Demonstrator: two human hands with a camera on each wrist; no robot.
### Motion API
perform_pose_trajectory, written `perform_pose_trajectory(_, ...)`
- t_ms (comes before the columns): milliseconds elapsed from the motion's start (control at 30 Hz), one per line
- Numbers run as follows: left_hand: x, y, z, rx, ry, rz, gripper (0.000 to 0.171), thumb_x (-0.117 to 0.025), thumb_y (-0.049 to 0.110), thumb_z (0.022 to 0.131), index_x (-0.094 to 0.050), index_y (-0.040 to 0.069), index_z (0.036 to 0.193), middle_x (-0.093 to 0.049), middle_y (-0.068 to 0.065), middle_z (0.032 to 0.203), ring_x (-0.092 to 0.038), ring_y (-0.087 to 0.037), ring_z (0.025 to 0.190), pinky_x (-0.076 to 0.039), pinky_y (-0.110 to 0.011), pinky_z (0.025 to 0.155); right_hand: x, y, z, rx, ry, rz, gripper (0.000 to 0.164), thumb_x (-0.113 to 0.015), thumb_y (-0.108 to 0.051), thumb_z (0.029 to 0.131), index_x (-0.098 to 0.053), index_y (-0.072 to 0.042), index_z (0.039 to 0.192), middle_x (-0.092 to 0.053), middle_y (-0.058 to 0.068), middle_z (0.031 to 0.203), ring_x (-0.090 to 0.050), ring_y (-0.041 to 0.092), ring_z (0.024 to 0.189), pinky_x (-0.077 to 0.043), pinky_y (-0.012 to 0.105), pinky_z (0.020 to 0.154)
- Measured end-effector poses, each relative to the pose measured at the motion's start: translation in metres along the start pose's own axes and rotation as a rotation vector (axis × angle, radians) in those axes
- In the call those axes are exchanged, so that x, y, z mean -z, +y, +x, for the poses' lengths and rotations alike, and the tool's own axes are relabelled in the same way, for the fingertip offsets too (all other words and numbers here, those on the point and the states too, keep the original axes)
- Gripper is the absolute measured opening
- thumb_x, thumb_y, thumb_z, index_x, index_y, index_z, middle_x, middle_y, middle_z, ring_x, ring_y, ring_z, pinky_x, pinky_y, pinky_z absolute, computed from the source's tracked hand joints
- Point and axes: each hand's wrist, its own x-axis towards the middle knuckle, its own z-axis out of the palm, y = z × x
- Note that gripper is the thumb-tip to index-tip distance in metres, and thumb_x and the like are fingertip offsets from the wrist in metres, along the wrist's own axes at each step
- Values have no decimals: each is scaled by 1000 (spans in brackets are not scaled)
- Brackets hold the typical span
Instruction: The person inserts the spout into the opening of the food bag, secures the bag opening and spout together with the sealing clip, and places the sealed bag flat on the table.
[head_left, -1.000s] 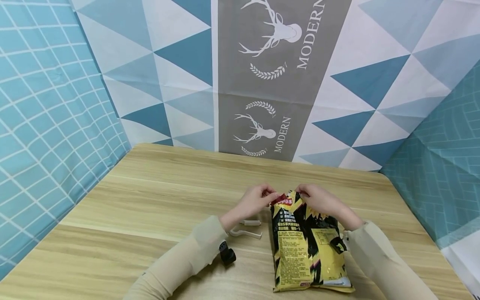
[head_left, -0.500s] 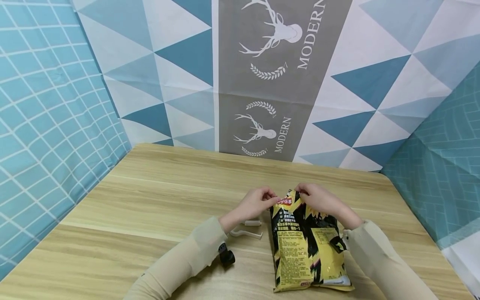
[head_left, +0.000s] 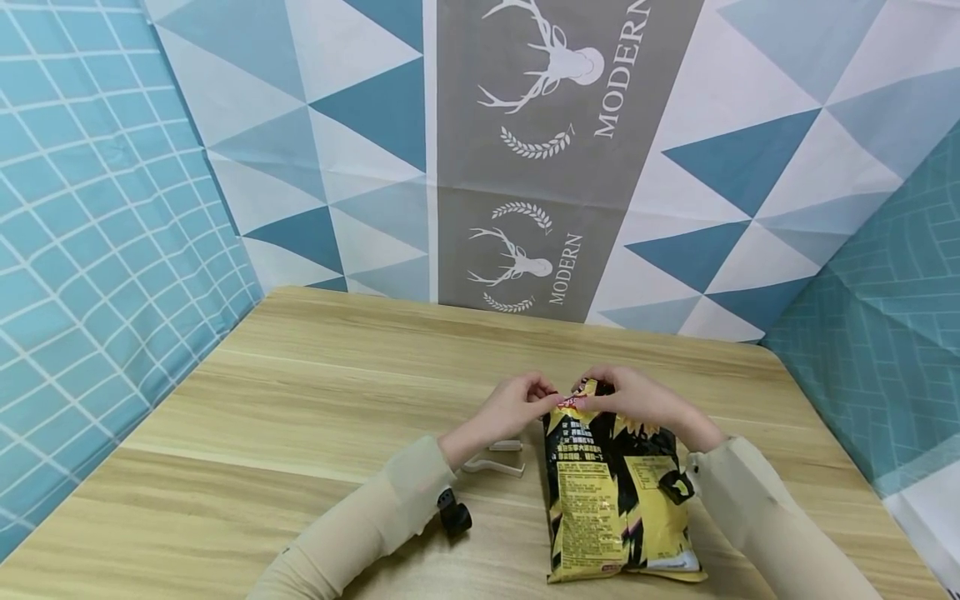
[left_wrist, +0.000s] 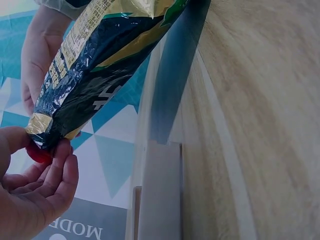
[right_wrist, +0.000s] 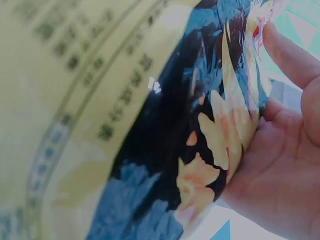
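A black and yellow chip bag [head_left: 588, 508] lies with its printed back up on the wooden table, its top end raised between both hands. My left hand [head_left: 517, 407] pinches the top left corner between thumb and fingers; in the left wrist view a bit of red [left_wrist: 37, 153] shows beneath the fingertips. My right hand [head_left: 641, 398] grips the top edge close by, thumb on the printed side and fingers behind. The fingertips of both hands almost meet. In the right wrist view the bag's side [right_wrist: 155, 120] fills most of the picture, beside the right palm [right_wrist: 280, 165].
Left of the bag, partly under the left forearm, lie a short white bar [head_left: 506, 446] and a thin white curved piece [head_left: 495, 467]. A pale bar [left_wrist: 161, 200] is close up in the left wrist view. Patterned cloth [head_left: 375, 167] stands behind the table.
My right hand has slid left along the bag's top edge towards the left hand. The red corner that stuck up at the left hand has been folded down.
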Motion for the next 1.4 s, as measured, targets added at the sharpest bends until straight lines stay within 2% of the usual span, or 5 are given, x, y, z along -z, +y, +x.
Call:
perform_pose_trajectory(100,0,1,-1,1,-1,-1,20,-59,26,88,-60,7,95,-62,-1,85,-55,-7,69,-46,-19,60,0,0,1,8,-25,66,22,-62,-29,86,-63,-12,100,-64,4,90,-56,18,76,-47,34,70)
perform_pose_trajectory(300,0,1,0,-5,1,9,20,-60,26,88,-60,7,95,-62,-1,85,-55,-8,70,-46,-19,61,-1,-3,2,-3,11,103,16,-64,-21,85,-67,-9,96,-67,6,90,-61,17,80,-49,33,73)
perform_pose_trajectory(700,3,5,-2,-7,-14,-6,19,-61,24,87,-59,7,96,-63,-2,87,-57,-10,72,-46,-19,61,-1,-5,3,-29,63,47,11,-63,-18,85,-68,-9,90,-66,1,83,-57,19,76,-44,31,69)
perform_pose_trajectory(1133,6,-1,-6,-20,-17,-7,22,-59,25,88,-60,8,100,-65,-3,87,-61,-16,71,-48,-21,62,-6,-9,4,12,91,35,12,-64,-15,84,-66,-5,90,-65,6,82,-53,16,68,-44,31,63)
perform_pose_trajectory(1400,18,-15,-16,-54,-2,181,16,-58,24,88,-61,10,96,-63,1,87,-56,-8,71,-46,-20,65,-7,-10,4,11,110,-3,9,-63,-14,84,-67,-7,89,-65,3,80,-53,18,69,-41,30,63)
